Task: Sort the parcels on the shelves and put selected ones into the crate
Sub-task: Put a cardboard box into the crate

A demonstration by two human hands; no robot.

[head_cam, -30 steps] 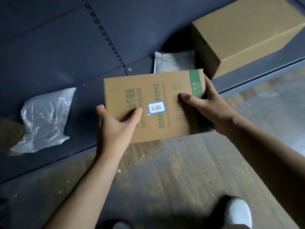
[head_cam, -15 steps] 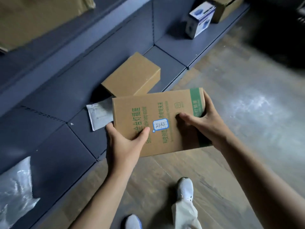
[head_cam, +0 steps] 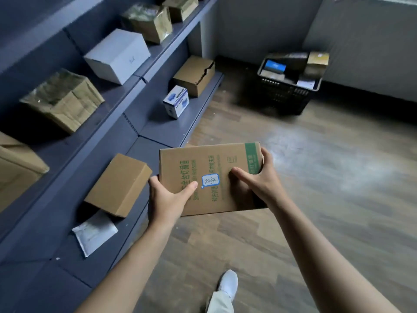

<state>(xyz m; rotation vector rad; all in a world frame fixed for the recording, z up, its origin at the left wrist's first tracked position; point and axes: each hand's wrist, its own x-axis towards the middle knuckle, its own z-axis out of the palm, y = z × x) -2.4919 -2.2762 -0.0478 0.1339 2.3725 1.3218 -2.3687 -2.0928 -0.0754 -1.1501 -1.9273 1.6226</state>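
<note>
I hold a flat brown cardboard parcel [head_cam: 216, 163] with green print and a small blue-edged label, level above the wooden floor. My left hand [head_cam: 168, 198] grips its near left corner, thumb on top. My right hand [head_cam: 257, 182] grips its right end, thumb on top and fingers curled round the far edge. The black plastic crate [head_cam: 287, 93] stands on the floor at the far right by the wall, with several parcels inside it.
Dark grey shelves [head_cam: 167, 129] run along the left. On the bottom shelf lie a plain brown box [head_cam: 118, 185], a white mailer [head_cam: 94, 232], a small blue-and-white box [head_cam: 176, 101] and a torn brown box [head_cam: 194, 75]. A white box [head_cam: 117, 55] and taped cartons sit above. My white shoe [head_cam: 228, 283] is below.
The view has swung up and right, away from the bottom shelf toward the room. The crate has come into sight. Both hands keep the same grip on the parcel.
</note>
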